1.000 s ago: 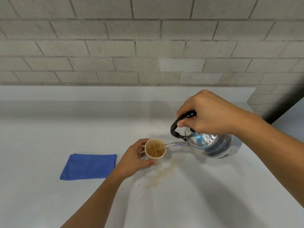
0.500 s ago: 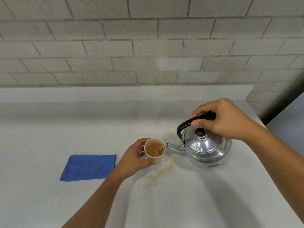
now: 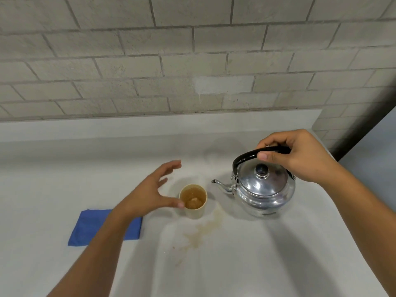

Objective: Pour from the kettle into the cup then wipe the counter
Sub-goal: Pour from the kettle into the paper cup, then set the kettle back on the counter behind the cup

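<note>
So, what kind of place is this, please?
Probably a plain kitchen or pantry counter: a pale counter against a grey brick wall, with a metal kettle, a cup of brown drink and a blue cloth.

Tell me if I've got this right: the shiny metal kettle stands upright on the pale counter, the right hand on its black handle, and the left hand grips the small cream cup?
Nearly. In the head view the left hand is open beside the small cream cup, not gripping it. The rest holds: the shiny metal kettle stands upright on the pale counter, the right hand on its black handle.
</note>
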`<state>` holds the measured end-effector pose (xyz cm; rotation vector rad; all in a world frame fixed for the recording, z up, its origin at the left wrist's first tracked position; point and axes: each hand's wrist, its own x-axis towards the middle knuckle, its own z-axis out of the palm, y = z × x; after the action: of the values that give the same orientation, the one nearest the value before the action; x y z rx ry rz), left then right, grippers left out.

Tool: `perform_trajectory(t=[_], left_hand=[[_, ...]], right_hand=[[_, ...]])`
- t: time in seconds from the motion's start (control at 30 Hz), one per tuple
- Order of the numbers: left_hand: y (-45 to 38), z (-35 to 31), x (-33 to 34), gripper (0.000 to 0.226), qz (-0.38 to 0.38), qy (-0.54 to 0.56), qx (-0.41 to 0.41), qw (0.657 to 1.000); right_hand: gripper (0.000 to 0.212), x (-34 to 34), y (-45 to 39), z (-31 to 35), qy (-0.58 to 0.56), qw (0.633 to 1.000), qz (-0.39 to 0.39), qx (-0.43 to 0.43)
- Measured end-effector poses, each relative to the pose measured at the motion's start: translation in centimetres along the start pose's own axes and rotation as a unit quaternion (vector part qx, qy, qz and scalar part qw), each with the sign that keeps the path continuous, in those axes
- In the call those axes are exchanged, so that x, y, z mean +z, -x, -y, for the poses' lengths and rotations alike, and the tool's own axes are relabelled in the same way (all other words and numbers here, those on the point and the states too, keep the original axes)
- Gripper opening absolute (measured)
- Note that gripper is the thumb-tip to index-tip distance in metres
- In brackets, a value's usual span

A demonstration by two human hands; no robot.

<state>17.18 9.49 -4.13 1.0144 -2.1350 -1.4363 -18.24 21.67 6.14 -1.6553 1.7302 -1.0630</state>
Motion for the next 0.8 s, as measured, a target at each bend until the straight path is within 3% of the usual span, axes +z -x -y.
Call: perform_trajectory(t=[0.2,0.33,0.5,0.8], left_hand=[[-4.0,-5.3,0.2,0.057,-0.029,-0.005,0.081,0.996],[-7.3,-7.3,2.2,0.040,-0.041,0.021,0.117,0.992],[-10.8,-8.7,3.7,0.039,-0.046,0.024,0.127,0.990],[-14.4,-6.6,4.3,0.033,-0.090,-0.004,0.067,0.994]], right_hand=[[0.010,-0.3,-2.0,-0.2,0.008,1.000,-0.020,0.008],[0.010,0.0,-3.8,-0.6,0.003,1.000,-0.027,0.015],[0.010,0.8,-5.9,-1.6,0.004,1.000,-0.026,0.012],[0.017,2.7,-8.4,-5.2,-0.007,0.999,-0.028,0.025]])
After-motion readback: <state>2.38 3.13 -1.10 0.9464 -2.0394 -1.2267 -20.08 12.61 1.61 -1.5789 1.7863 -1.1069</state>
